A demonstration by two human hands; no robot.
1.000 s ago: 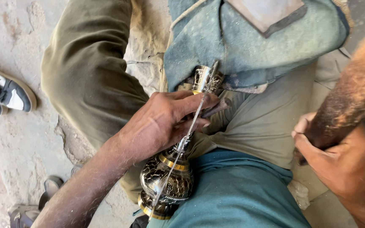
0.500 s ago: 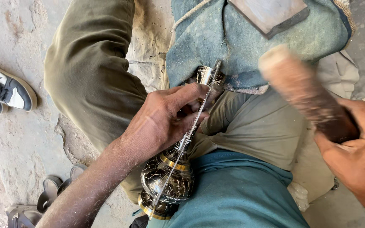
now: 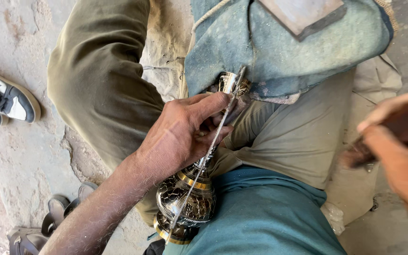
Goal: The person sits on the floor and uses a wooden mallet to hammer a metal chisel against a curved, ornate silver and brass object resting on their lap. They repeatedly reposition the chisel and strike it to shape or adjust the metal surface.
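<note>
The right hand has swung down and toward the right edge of the frame since a moment ago, and it is now a blur; it is closed round a dark wooden handle, though how tight the grip is cannot be told. The left hand has stayed where it was, at the centre of the frame, fingers curled about the slim neck of a metal vase and pinning a thin metal rod against it.

The vase is brass-coloured with dark, chased patterning on its round belly, a bright band above that, and a flared foot at the bottom centre. It lies tilted across the person's lap, its shiny mouth pointing to the upper middle, tucked against a worn blue-green cushion.

An olive trouser leg closes in the left side, and a teal cloth covers the lower centre just beside the vase's belly. Bare concrete floor lies open at the far left, with a black-and-white sneaker at the left edge and sandals in the lower left corner.
</note>
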